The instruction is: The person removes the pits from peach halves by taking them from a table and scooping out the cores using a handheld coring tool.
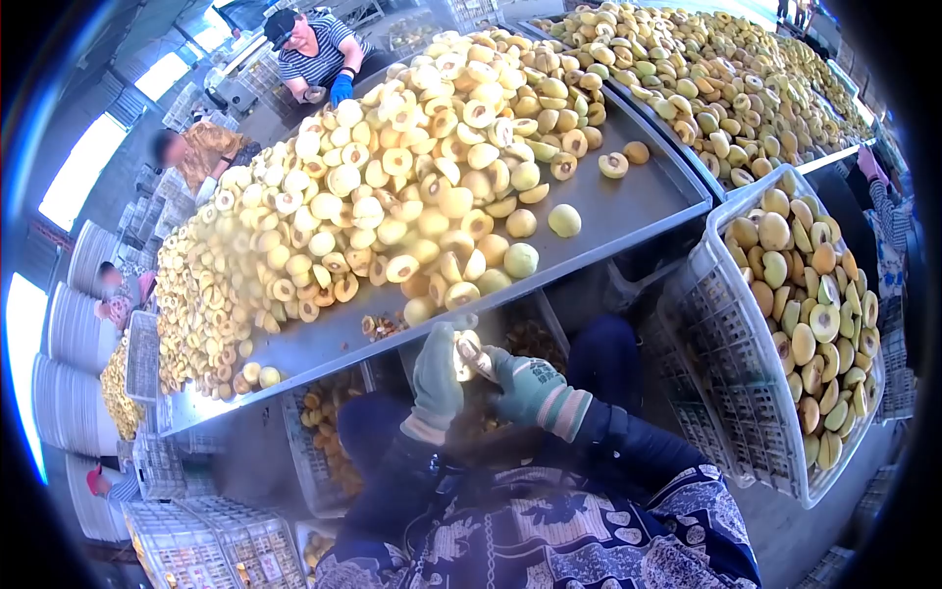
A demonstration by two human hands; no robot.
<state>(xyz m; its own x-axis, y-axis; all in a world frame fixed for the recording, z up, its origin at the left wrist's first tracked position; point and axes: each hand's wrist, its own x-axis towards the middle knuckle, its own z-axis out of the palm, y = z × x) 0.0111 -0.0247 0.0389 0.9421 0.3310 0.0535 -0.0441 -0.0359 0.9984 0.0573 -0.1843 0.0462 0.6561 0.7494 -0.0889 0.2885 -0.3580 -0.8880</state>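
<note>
I count one fruit (468,355) in the worker's two gloved hands, just off the near edge of the surface (628,211). One big heap (392,196) of halved fruit covers most of the surface, far too many to number; two pieces (613,165) lie side by side near its right end. A second heap (726,88) spreads beyond its far right edge, and one full crate (731,363) leans off its right corner. Two people stand across the surface, one in a striped shirt (319,54).

Below the surface, a crate (302,447) of pieces is partly covered by its edge and the worker's legs. The fruit's underside is hidden by the gloves, and whatever sits in the right fingers is too small and blurred to name.

The left hand (437,378) points its fingers up toward the surface, its grip closed around the fruit. The right hand (530,388) comes in from the right, back of the glove up, fingers bent in against the fruit; I cannot tell what its grip has hold of.
</note>
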